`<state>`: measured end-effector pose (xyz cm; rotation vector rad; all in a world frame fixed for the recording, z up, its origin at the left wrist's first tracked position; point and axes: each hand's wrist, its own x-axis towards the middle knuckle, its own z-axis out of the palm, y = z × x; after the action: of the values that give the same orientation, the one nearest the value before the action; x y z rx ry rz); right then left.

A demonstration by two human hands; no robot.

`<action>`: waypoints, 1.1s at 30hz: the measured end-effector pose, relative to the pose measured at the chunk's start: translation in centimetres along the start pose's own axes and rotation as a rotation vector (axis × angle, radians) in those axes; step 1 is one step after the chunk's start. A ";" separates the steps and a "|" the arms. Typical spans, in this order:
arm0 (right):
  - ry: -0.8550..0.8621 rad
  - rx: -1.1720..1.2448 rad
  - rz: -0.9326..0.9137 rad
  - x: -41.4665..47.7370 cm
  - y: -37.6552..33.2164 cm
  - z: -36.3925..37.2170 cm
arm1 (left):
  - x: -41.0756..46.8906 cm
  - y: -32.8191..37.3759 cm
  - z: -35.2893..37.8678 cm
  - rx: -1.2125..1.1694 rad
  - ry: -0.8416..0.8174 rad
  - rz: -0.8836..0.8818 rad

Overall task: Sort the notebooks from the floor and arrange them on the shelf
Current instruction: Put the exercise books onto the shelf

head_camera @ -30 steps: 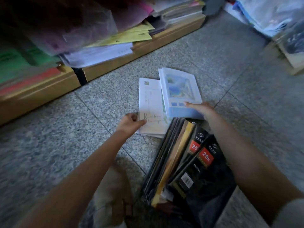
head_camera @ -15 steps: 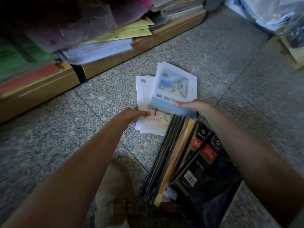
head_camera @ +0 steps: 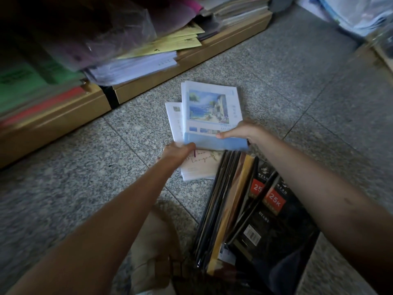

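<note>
The blue picture notebook (head_camera: 210,107) is held at its near edge by both grips — the left grip (head_camera: 178,151) curled on the corner, the right grip (head_camera: 240,132) pinching with thumb on top. White notebooks (head_camera: 200,169) are under it on the floor (head_camera: 297,81), beside black diaries (head_camera: 272,226).

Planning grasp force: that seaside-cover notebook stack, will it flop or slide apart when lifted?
Probably fairly stiff: the seaside-cover notebook stack shows several layered edges, so it should bend little. Layers may slide, since edges sit slightly offset at the far corner. The left hand and right hand both grip its near edge, suggesting some heft.
</note>
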<state>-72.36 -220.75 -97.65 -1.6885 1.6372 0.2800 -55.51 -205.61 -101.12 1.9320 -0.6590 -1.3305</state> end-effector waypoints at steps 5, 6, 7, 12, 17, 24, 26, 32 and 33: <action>-0.074 -0.020 -0.027 1.3 -1.5 1.1 | -1.5 -0.1 -0.8 0.115 0.072 -0.046; -0.096 -0.020 -0.025 2.1 -1.7 1.4 | -1.7 -0.2 -1.0 0.116 0.087 -0.060; -0.118 -0.012 -0.034 3.1 -1.8 1.8 | -2.0 -0.3 -1.2 0.102 0.089 -0.071; -0.171 -0.004 -0.103 3.5 -4.0 3.5 | -2.7 -1.7 -2.9 -0.084 0.105 -0.101; -0.177 -0.094 -0.113 -1.4 -8.9 4.4 | -2.7 -3.6 -4.9 -0.220 0.259 -0.157; -0.231 0.210 -0.078 0.0 -7.8 6.2 | -3.1 -4.2 -6.1 -0.349 0.204 -0.115; -0.235 0.321 -0.092 0.9 -7.1 7.0 | -3.3 -3.8 -6.7 -0.377 0.194 -0.088; -0.238 0.679 -0.085 -2.0 -6.3 7.7 | -4.8 -3.3 -8.0 -0.360 0.205 0.048; -0.261 0.723 -0.096 -2.3 -6.2 8.0 | -5.5 -3.1 -8.2 -0.335 0.230 0.099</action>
<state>-64.27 -214.53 -99.48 -1.1153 1.2461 -0.1305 -49.66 -197.57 -98.34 1.7212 -0.3846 -1.0613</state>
